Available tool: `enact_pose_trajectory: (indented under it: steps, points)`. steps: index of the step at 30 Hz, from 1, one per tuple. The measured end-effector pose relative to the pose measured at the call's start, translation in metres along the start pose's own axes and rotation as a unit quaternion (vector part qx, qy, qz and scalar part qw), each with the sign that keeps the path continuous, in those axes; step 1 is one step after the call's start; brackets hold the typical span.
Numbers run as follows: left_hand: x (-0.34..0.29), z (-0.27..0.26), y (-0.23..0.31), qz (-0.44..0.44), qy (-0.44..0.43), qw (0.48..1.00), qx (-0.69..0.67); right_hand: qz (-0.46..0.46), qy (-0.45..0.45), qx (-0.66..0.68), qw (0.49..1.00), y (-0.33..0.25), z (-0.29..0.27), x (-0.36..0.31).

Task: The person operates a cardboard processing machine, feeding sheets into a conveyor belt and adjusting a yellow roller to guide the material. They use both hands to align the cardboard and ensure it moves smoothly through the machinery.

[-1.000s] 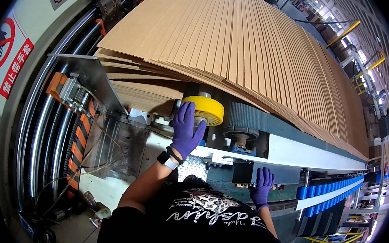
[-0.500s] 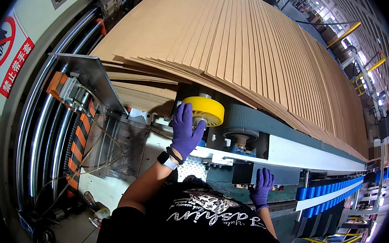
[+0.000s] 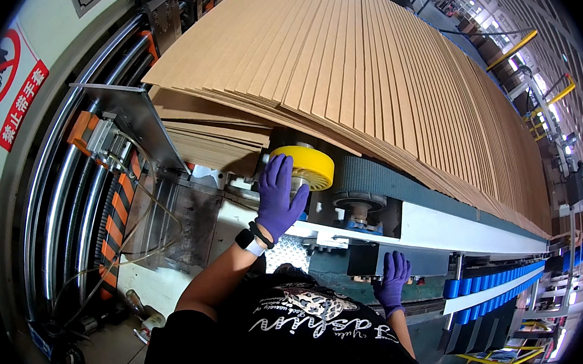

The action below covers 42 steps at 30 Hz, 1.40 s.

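My left hand [image 3: 279, 196], in a purple glove, lies with fingers stretched out against a yellow wheel [image 3: 314, 166] at the end of the conveyor; its thumb stands apart. Lower and to the right, my right hand [image 3: 393, 283], gloved alike, rests its straight fingers on the front of a dark grey box [image 3: 428, 259] on the machine's side. What its thumb touches is hard to make out. Beyond the wheel, overlapping brown cardboard sheets [image 3: 336, 48] lie fanned along a dark ribbed belt [image 3: 373, 175]. More sheets [image 3: 213, 143] lie lower, left of the wheel.
An upright metal plate [image 3: 132, 116] and steel rollers [image 3: 58, 221] stand on the left, with an orange-and-black striped strip [image 3: 113, 227] and a loose hose. A white rail [image 3: 470, 229] runs right, above blue rollers [image 3: 494, 282]. Another person [image 3: 577, 250] is at the far right.
The fanned sheets have shifted left along the belt, and the gap under their left end shows wider. Both my hands have stayed in place. The person far right shows more plainly.
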<state>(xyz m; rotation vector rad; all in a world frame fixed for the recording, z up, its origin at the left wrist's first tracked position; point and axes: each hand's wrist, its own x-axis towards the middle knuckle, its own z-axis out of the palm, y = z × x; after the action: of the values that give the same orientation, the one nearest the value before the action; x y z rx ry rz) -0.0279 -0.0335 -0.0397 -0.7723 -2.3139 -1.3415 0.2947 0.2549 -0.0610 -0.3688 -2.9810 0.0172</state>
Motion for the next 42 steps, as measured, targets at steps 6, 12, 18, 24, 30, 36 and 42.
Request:
enact_pose_trajectory:
  steps: [6,12,18,24,30,36,42]
  points:
    - [-0.0004,-0.0006,-0.0009,0.004,0.006,1.000,-0.007,-0.004,0.002,0.000,1.000,-0.0004,-0.0005,0.0001]
    - [0.0009,-0.0023,0.0020,0.003,0.003,1.000,-0.002,0.002,-0.001,0.002,1.000,-0.0018,-0.0016,0.0003]
    - [0.0021,-0.0052,0.0040,0.004,0.002,1.000,0.004,0.006,0.005,0.002,1.000,-0.0049,-0.0015,0.0018]
    - [0.0024,-0.0052,0.0037,0.007,0.008,1.000,0.002,0.003,0.009,-0.003,1.000,-0.0032,0.0006,0.0010]
    - [0.0017,-0.0048,0.0035,0.005,0.008,1.000,-0.001,0.008,0.001,-0.003,1.000,-0.0027,0.0003,-0.0001]
    - [0.0021,-0.0044,0.0039,0.004,0.007,1.000,-0.002,0.006,0.009,-0.003,1.000,-0.0028,0.0000,-0.0006]
    - [-0.0009,0.0005,-0.0006,-0.007,-0.003,1.000,-0.005,0.006,0.015,-0.005,1.000,-0.0007,0.0029,-0.0012]
